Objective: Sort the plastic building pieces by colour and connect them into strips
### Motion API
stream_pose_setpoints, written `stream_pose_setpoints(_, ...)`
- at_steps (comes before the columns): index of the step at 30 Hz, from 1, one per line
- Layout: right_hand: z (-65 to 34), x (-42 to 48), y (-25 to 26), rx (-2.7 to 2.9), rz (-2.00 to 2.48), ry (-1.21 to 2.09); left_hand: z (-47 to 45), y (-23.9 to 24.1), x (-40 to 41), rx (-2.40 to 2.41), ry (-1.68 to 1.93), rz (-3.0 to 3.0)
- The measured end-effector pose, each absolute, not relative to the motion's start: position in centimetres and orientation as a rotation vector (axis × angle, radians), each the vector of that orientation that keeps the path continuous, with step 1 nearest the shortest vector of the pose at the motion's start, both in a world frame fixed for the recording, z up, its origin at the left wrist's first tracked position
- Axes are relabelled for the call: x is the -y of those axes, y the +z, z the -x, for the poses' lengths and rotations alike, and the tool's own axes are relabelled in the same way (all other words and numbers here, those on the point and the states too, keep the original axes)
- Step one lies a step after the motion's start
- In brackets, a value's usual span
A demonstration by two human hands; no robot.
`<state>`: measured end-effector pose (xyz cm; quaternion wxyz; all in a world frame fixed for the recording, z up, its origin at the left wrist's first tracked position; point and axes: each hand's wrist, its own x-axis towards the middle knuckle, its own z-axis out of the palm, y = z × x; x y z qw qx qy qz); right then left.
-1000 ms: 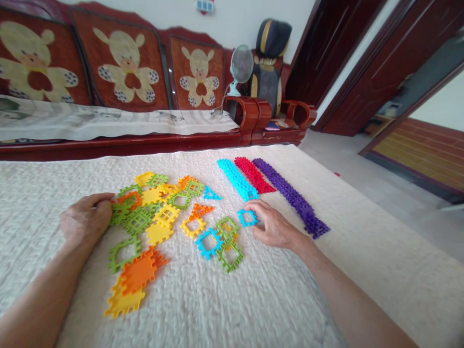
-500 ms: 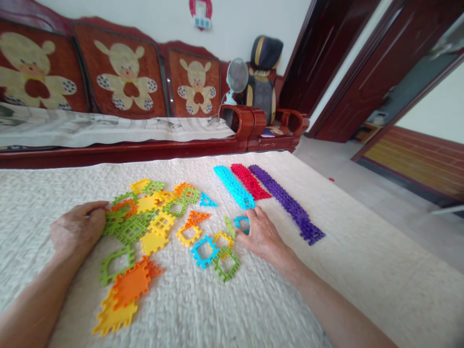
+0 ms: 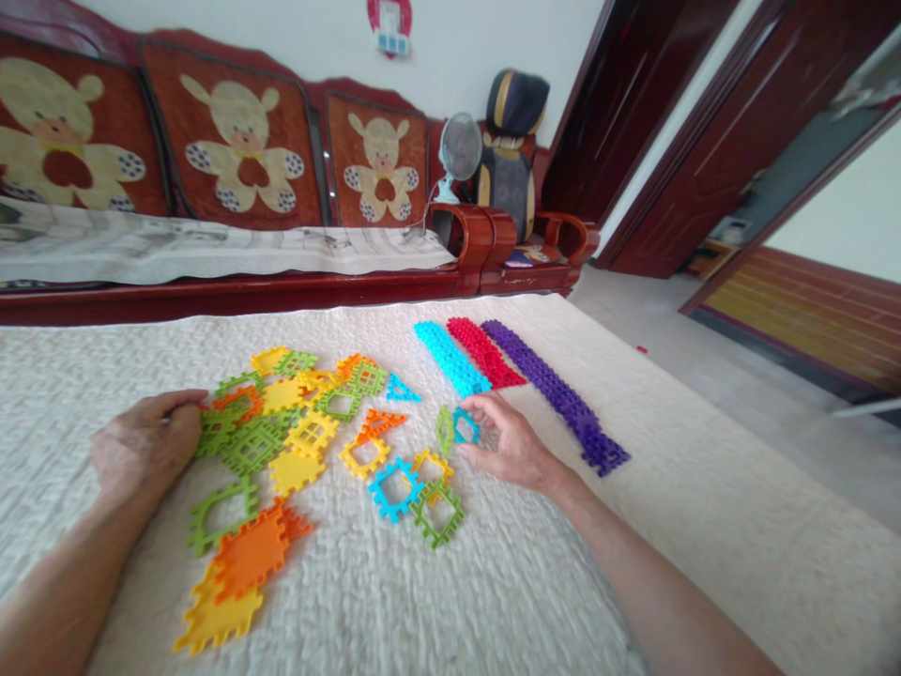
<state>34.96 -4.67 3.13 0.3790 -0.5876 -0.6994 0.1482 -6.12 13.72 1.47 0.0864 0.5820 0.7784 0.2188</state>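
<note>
My right hand (image 3: 512, 443) has its thumb and fingers around the edge of a small blue toothed building tile (image 3: 465, 426), which stands tilted. Right beside that tile is a small green tile (image 3: 445, 430). On the left, my left hand (image 3: 149, 437) rests on the cloth with its fingers curled, against the edge of the pile of green tiles (image 3: 254, 449); nothing shows in it. Yellow tiles (image 3: 297, 469) and orange tiles (image 3: 251, 554) lie in the same loose spread. Nearer the middle are a blue frame tile (image 3: 395, 490) and a green frame tile (image 3: 437, 514), partly overlapping others.
Beyond my right hand lie a light-blue row of tiles (image 3: 450, 357), a red row (image 3: 485, 352) and a long purple row (image 3: 553, 390). A textured white cloth (image 3: 338, 601) covers the table. A wooden sofa (image 3: 316, 286) and a small fan (image 3: 461, 148) stand behind.
My right hand has drawn back slightly and its fingers have lifted off the near end of the light-blue row. The small blue tile now stands more upright. My left hand stays put.
</note>
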Motion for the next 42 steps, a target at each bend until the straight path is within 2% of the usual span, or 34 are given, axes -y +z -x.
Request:
stream_pose_setpoints(3,-34.5,4.9,3.7,1.799,1.371,0.436,6.5,1.0,-13.9,-2.309,0.693,-1.753)
stream_pose_setpoints(11,-37.5,3.5,1.5,1.562,1.672,-0.03,6.7,0.8,-14.0,-2.296,0.707,-1.771)
stream_pose_setpoints(31,-37.2,2.6,0.6,1.593,1.85,-0.157,6.2,1.1,-13.6,-2.276,0.774,-1.769)
stream_pose_setpoints(35,-36.7,2.9,1.5,1.616,1.764,-0.23,5.7,1.7,-13.0,-2.257,0.757,-1.779)
stream_pose_setpoints(38,-34.6,3.7,2.7,1.711,1.588,-0.141,5.6,1.9,-12.8,-2.239,0.786,-1.775)
stream_pose_setpoints(42,-30.0,5.6,4.0,2.017,1.371,0.164,5.6,1.8,-12.7,-2.226,0.837,-1.778)
